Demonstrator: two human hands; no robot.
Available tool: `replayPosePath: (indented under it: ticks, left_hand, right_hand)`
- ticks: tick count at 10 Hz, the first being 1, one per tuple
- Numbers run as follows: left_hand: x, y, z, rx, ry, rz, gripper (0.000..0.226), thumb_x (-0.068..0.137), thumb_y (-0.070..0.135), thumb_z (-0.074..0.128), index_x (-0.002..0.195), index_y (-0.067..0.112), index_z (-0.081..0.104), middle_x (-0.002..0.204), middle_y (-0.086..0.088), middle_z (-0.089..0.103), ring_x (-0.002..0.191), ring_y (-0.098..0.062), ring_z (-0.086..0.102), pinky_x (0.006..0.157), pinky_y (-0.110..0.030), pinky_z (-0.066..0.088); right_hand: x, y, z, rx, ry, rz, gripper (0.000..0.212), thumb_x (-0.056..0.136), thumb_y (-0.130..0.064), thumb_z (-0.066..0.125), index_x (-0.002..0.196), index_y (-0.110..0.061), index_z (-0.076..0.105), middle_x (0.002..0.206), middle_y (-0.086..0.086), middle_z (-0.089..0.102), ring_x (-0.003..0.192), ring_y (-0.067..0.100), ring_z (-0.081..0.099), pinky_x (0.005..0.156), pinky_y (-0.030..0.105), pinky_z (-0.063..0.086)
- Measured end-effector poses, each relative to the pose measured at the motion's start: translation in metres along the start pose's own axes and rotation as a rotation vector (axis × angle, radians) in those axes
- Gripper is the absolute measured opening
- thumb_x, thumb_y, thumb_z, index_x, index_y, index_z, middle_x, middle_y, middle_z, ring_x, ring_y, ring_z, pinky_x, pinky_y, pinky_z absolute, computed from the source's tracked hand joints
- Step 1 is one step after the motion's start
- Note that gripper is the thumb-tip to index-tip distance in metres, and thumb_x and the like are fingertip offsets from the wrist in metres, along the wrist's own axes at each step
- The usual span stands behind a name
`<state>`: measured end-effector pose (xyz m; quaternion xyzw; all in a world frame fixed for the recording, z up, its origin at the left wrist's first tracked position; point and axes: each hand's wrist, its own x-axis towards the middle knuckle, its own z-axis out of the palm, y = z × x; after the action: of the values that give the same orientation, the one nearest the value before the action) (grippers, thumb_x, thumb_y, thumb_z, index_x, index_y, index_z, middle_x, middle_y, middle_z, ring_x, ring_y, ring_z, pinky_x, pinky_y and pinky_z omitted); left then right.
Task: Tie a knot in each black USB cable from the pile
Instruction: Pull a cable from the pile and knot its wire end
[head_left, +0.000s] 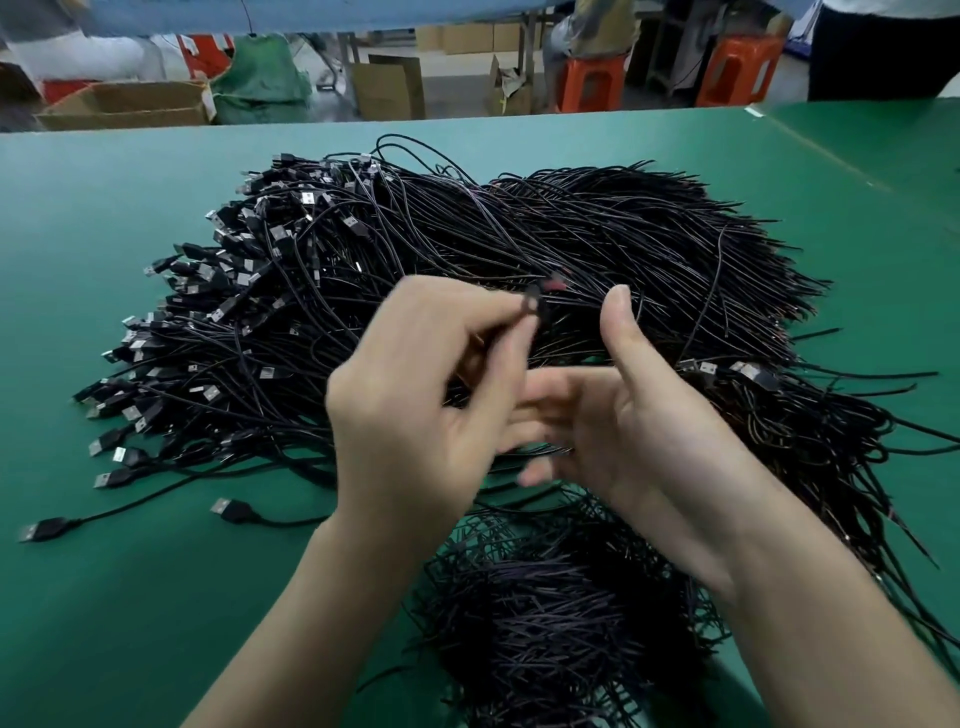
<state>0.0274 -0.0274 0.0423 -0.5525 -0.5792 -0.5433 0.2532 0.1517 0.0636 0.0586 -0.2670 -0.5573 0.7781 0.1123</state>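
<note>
A big pile of black USB cables (519, 244) covers the middle of the green table (130, 249), plugs fanned to the left and bare ends to the right. My left hand (410, 395) hovers over the pile and pinches a small loop of one black cable (532, 307) between thumb and forefinger. My right hand (623, 415) is beside it, palm turned left, thumb up and fingers stretched toward the left hand; motion blur hides whether they touch the cable. A second heap of cables (545, 597) lies near me under my forearms.
Two loose cables with USB plugs (231, 509) lie on the table at the near left. Beyond the far edge are cardboard boxes (130, 104), orange stools (737, 70) and a person in dark clothes (883, 47) at the right.
</note>
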Motion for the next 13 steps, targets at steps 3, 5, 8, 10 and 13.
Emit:
replayPosePath:
  ticks: [3,5,8,10,13]
  left_hand:
    - [-0.028,0.002,0.022,-0.059,-0.162,0.208,0.011,0.098,0.002,0.072,0.101,-0.005,0.079,0.095,-0.016,0.074,0.089,-0.029,0.071,0.088,-0.040,0.059]
    - [-0.023,0.001,0.021,0.023,-0.073,0.225,0.015,0.094,0.004,0.069,0.095,0.010,0.083,0.104,-0.002,0.073,0.094,-0.020,0.065,0.081,-0.033,0.052]
    - [-0.003,0.023,0.016,-0.545,-0.417,-0.805,0.030,0.093,0.049,0.068,0.093,0.021,0.078,0.083,-0.002,0.075,0.073,-0.014,0.066,0.066,-0.046,0.052]
    - [-0.005,0.021,0.018,-0.559,-0.272,-0.801,0.049,0.101,0.031,0.068,0.073,-0.007,0.056,0.062,-0.014,0.048,0.061,-0.009,0.044,0.054,-0.028,0.037]
    - [-0.012,0.016,0.021,-0.655,-0.132,-0.798,0.048,0.101,0.031,0.069,0.091,-0.015,0.064,0.080,-0.036,0.060,0.074,-0.023,0.050,0.061,-0.043,0.041]
  right_hand:
    - [0.005,0.003,-0.003,0.576,0.108,-0.056,0.040,0.083,-0.047,0.061,0.086,-0.010,0.074,0.096,0.005,0.071,0.093,0.015,0.068,0.103,0.028,0.050]
    - [0.003,0.003,-0.006,0.075,0.351,-0.384,0.040,0.109,-0.038,0.038,0.079,-0.016,0.048,0.067,0.000,0.059,0.061,0.017,0.058,0.062,0.028,0.050]
    - [0.003,0.024,0.007,-1.020,0.550,-0.512,0.023,0.105,-0.042,0.032,0.098,-0.028,0.049,0.066,-0.006,0.060,0.062,0.020,0.059,0.062,0.039,0.047]
    - [0.009,0.029,0.008,-1.209,0.620,-0.504,0.020,0.102,-0.032,0.035,0.111,-0.023,0.051,0.052,-0.016,0.032,0.048,-0.004,0.032,0.049,0.027,0.030]
    - [-0.001,0.016,0.005,-0.976,0.403,-0.394,0.028,0.109,-0.036,0.032,0.122,-0.023,0.053,0.080,-0.003,0.063,0.079,0.028,0.062,0.083,0.049,0.049]
